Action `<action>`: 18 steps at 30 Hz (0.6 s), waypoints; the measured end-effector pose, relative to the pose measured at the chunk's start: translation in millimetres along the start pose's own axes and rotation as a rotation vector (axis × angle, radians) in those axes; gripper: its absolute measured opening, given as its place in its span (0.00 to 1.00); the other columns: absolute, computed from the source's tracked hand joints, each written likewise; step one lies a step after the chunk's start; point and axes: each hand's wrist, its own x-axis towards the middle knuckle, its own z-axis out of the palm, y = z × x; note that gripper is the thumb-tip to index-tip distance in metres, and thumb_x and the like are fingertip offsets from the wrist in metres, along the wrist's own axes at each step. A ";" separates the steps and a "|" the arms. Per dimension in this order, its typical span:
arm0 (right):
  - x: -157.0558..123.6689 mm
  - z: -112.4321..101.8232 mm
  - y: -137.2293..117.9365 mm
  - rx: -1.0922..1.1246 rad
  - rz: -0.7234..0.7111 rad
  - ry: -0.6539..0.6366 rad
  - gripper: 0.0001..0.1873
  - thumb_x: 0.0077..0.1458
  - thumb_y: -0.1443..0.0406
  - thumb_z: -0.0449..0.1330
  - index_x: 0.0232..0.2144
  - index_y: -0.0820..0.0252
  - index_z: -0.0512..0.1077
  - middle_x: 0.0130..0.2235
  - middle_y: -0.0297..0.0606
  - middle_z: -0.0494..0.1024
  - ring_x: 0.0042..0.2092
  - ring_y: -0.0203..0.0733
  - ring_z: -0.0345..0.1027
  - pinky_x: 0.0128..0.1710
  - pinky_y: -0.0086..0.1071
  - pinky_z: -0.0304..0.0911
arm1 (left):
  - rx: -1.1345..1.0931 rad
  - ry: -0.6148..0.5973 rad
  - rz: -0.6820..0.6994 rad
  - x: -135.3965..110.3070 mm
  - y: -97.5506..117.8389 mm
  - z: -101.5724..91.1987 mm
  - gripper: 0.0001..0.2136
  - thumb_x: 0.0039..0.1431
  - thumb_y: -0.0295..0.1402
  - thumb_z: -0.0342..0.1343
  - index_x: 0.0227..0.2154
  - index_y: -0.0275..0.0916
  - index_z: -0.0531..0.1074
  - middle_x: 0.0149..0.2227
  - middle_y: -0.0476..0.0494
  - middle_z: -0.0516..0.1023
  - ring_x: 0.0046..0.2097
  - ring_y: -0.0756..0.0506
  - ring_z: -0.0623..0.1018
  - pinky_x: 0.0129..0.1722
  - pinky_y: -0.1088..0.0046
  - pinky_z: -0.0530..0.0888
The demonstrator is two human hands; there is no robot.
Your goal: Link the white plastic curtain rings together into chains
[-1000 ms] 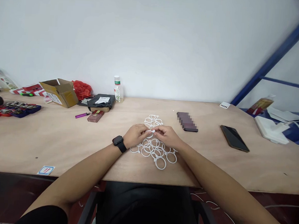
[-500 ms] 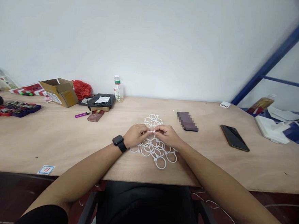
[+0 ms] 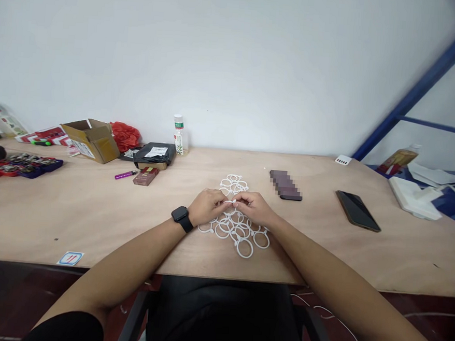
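"Midway between the near and far edges of the worktop [image 3: 92, 208], what do the hands have?"

"One white ring [image 3: 230, 201]. The left hand [image 3: 208, 206] and the right hand [image 3: 256, 206] meet over it, the fingers of each drawn in against the thumb with hardly any gap, pinching the rim."

"Why from two sides?"

"I'd judge that so thin a ring twists easily, and a hold at either side would steady it while the fingertips work at its small tab."

"And the loose rings [image 3: 234, 233]?"

"They lie overlapped, some beyond the hands, more towards the near edge, probably so that each is within easy reach. Whether the two groups join under the hands, I can't tell."

"What about the phone [image 3: 358, 211]?"

"Flat, towards the right edge, well apart from the rings, likely for elbow room. The purplish oblong [image 3: 284, 185], nearer the far edge, is masked by blocks, so its surface can't be read."

"Anything else lost to view?"

"The tray of small parts [image 3: 21, 169] is cut off towards the left edge. The right forearm [image 3: 322, 257] hides part of a ring beside it. As far as I can make out, the pinched ring's loop hangs below the thumbs, but whether it is parted or joined is too small to tell."
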 end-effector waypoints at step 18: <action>1.5 1.7 8.4 -0.107 -0.052 0.004 0.09 0.46 0.71 0.53 0.26 0.61 0.74 0.24 0.30 0.70 0.27 0.34 0.61 0.29 0.26 0.54 | 0.026 -0.042 0.065 0.8 1.7 3.3 0.18 0.65 0.45 0.49 0.27 0.36 0.72 0.27 0.46 0.74 0.31 0.49 0.72 0.34 0.72 0.65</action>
